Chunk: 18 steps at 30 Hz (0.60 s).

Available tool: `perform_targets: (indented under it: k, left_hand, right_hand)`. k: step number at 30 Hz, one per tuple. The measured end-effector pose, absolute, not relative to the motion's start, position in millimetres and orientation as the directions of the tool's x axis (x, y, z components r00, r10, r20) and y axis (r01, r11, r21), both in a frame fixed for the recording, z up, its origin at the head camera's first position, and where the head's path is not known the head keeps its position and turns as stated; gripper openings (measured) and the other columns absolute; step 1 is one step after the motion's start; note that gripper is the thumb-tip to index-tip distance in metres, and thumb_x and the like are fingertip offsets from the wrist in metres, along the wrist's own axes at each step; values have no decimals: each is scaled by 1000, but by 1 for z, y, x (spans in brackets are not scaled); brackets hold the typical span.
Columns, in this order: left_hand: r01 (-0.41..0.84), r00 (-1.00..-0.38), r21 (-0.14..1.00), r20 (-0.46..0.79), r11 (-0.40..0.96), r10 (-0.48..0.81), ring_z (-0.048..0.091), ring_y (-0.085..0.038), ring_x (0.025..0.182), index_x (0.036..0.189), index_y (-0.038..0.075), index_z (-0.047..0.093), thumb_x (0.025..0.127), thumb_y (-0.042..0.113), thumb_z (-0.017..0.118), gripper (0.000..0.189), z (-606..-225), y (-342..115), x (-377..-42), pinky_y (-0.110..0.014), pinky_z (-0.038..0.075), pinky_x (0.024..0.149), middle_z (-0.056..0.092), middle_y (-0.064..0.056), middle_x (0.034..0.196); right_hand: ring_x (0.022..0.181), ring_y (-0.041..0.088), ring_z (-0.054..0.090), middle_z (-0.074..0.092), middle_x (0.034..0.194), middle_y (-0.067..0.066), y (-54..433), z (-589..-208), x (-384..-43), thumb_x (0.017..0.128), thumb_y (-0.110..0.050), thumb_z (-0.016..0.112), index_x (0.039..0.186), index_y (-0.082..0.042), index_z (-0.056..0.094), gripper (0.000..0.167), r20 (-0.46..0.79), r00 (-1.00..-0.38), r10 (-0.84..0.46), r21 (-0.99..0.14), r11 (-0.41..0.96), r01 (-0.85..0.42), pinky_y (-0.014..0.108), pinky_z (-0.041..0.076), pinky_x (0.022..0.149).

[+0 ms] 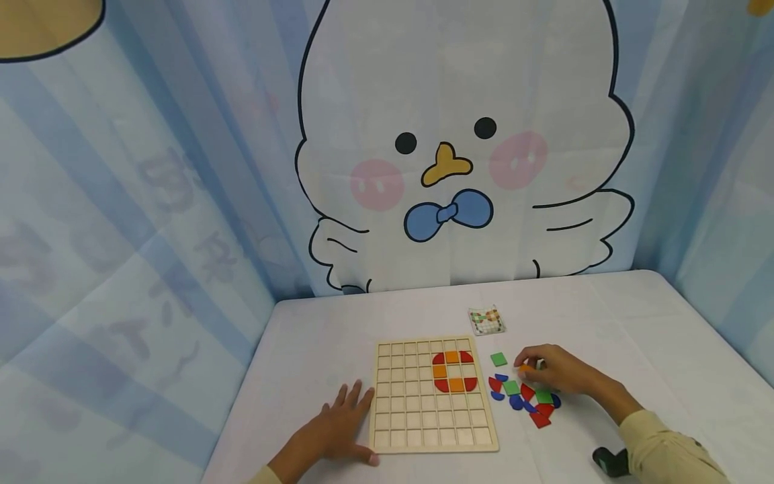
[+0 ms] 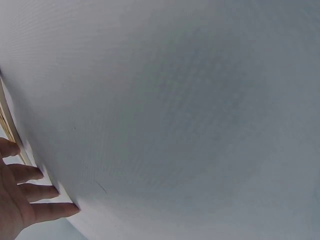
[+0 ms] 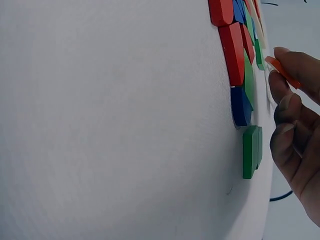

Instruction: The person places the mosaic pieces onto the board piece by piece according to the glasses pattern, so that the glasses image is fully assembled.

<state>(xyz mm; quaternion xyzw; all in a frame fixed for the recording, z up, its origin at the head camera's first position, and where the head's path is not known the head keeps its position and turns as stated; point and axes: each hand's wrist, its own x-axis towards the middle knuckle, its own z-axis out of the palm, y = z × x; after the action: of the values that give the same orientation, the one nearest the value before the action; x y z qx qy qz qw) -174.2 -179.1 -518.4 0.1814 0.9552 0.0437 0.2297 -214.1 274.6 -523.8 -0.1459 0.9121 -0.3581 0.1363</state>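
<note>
A wooden grid board (image 1: 399, 420) lies flat on the table. In its upper right cells, orange squares and red rounded-corner pieces (image 1: 470, 384) form a C-like ring, its right side bare between the corners. My left hand (image 1: 338, 427) rests spread at the board's left edge, fingers straight; the left wrist view shows its fingertips (image 2: 45, 212) along the table. Right of the board, my right hand (image 1: 559, 370) pinches an orange tile (image 3: 282, 71) between thumb and finger. Below that hand lie loose green squares (image 1: 511, 388), red pieces (image 1: 540, 420) and blue rounded pieces (image 1: 516, 402).
A small printed packet (image 1: 486, 320) lies behind the board's top right corner. One green square (image 1: 498, 359) sits apart from the pile, near the board. By the right sleeve there is a dark object (image 1: 609, 462). A curtain with a cartoon bird (image 1: 447, 81) hangs behind the table.
</note>
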Motion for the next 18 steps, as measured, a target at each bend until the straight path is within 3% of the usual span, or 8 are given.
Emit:
perform_targets:
  k: [6,18]
  left_hand:
    - [316,-830,169,-428,933,359,18,-50,150,160,15,27,63,77,74,124,-518,-179,-174,-74,33,107,16,-20,167]
    - [354,-824,179,-405,918,396,19,-51,150,160,15,25,64,78,72,124,-521,-182,-174,-74,35,105,16,-21,167]
  right_hand:
    - [84,16,55,62,87,-3,270,-522,-215,89,-24,77,109,-12,72,23,-142,-917,-372,-703,691,-171,21,52,70]
    - [68,18,58,63,92,4,255,-513,-210,87,-21,79,121,-4,68,39,-186,-920,-345,-773,629,-79,28,57,62]
